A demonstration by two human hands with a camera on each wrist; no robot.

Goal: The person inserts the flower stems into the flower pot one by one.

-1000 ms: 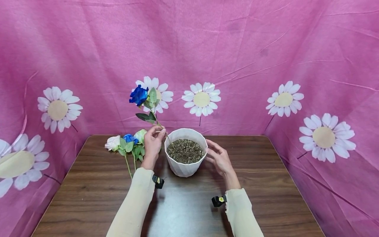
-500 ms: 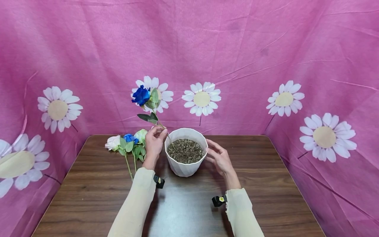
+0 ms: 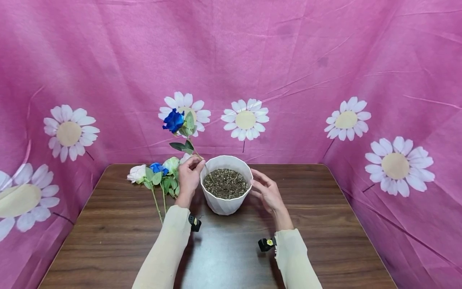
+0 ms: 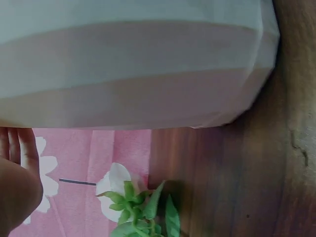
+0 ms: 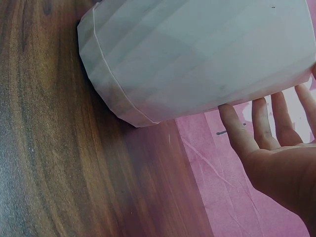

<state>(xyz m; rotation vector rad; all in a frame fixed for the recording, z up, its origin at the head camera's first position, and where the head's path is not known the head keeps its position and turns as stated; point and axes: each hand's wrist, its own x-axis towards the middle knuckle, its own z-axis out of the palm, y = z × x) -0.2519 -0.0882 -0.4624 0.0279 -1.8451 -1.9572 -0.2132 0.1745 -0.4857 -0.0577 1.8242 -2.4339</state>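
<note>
In the head view a blue rose (image 3: 173,121) leans up and left, its stem pinched by the left hand (image 3: 189,178) beside the rim of a white pot (image 3: 224,206). The stem's lower part runs inside the pot's left edge; where it ends in the dark soil (image 3: 225,184) is hard to make out. The right hand (image 3: 268,193) touches the pot's right side with spread, relaxed fingers. The right wrist view shows that hand (image 5: 281,153) with its fingertips against the pot wall (image 5: 197,59). In the left wrist view the pot wall (image 4: 138,74) hides most of the scene above the left hand (image 4: 19,182).
Left of the pot, on the wooden table (image 3: 310,208), lie a pale pink rose (image 3: 137,174), another blue rose (image 3: 159,169) and a pale green rose (image 3: 171,165), stems toward the person. A pink cloth (image 3: 296,60) with printed daisies stands behind and at both sides.
The left hand has shifted slightly right toward the pot, and the held blue rose has moved right and a little lower. The right hand and the pot stay practically where they were.
</note>
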